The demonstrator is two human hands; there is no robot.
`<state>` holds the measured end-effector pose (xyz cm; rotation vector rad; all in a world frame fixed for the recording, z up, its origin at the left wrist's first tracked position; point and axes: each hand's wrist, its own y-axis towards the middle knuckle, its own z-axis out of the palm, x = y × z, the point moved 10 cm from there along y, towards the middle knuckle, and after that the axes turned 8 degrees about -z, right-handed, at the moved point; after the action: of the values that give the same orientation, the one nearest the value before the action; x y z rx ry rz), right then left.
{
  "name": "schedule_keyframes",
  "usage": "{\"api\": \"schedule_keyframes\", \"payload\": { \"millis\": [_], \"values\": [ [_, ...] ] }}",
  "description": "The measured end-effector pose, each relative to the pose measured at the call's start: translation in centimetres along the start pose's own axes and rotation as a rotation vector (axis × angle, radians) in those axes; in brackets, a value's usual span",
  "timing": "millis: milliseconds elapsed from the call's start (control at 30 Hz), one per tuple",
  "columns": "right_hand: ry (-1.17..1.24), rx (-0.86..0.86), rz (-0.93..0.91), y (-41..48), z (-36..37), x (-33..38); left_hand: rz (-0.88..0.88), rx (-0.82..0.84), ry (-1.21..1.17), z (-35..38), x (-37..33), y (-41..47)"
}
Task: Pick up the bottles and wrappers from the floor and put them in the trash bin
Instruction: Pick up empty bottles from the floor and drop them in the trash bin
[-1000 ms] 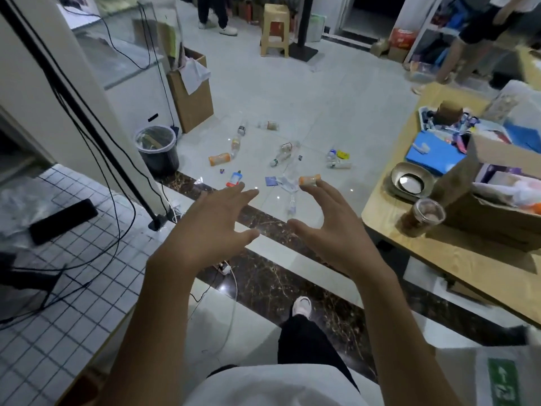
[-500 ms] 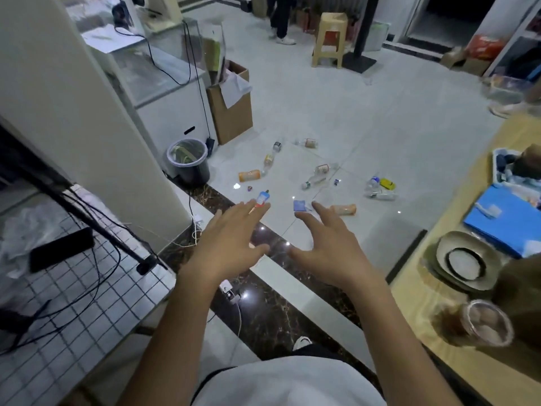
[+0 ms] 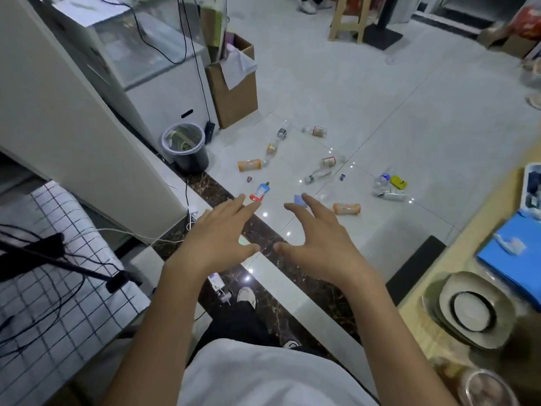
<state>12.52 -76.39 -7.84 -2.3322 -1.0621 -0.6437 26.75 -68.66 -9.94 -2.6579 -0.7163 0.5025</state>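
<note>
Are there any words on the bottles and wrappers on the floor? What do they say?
None of the writing can be read.
Orange plastic bottle near the dark round trash bin: label too blurred.
Red-and-blue pouch: print too small.
Yellow wrapper: too blurred.
Clear bottle with a pale label: too blurred.

Nine bottles lie on the floor (image 3: 380,98): two orange bottles (image 3: 249,164) and seven clear bottles (image 3: 317,175), though blur leaves the clear count unsure. Among them is one blue-and-red pouch (image 3: 260,191). Four wrappers show: one blue wrapper (image 3: 298,199), one yellow wrapper (image 3: 398,182) and two tiny wrappers (image 3: 342,177). There is one trash bin (image 3: 185,146), one cardboard box (image 3: 234,92) beside it, one stool (image 3: 347,22), and two hands, the left hand (image 3: 216,238) and the right hand (image 3: 319,244).
</note>
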Motion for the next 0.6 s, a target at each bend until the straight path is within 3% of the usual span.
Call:
{"api": "schedule_keyframes", "payload": {
  "millis": [267, 600],
  "values": [
    [0.021, -0.016, 0.045, 8.9, -3.8, -1.2, 0.008, -0.008, -0.044, -6.6, 1.8, 8.6],
    [-0.034, -0.051, 0.058, 23.0, -8.4, 3.1, 0.058, -0.036, -0.031, -16.3, 5.2, 20.0]
  ]
}}
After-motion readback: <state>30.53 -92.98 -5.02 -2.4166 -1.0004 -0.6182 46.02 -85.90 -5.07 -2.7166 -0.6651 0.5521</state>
